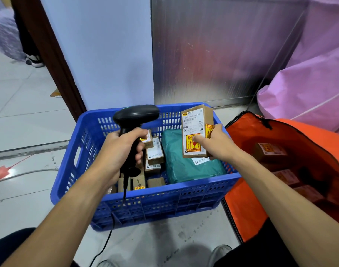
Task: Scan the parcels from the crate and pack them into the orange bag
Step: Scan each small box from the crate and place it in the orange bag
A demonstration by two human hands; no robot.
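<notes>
Left hand (pixel 124 145) fingers wrapped tight on the black scanner (pixel 135 120) grip, over the blue crate (pixel 145 205); its cable runs off the bottom edge. Small brown boxes (pixel 155 153) in the crate are partly hidden behind hand and scanner. Green poly parcel (pixel 187 166) lies flat beside them. Right hand (pixel 216 143) pinches an upright cardboard parcel (pixel 195 130), thumb on the label; label text unreadable. Orange bag (pixel 280 151) open beside the crate, contents dim, cut off right.
</notes>
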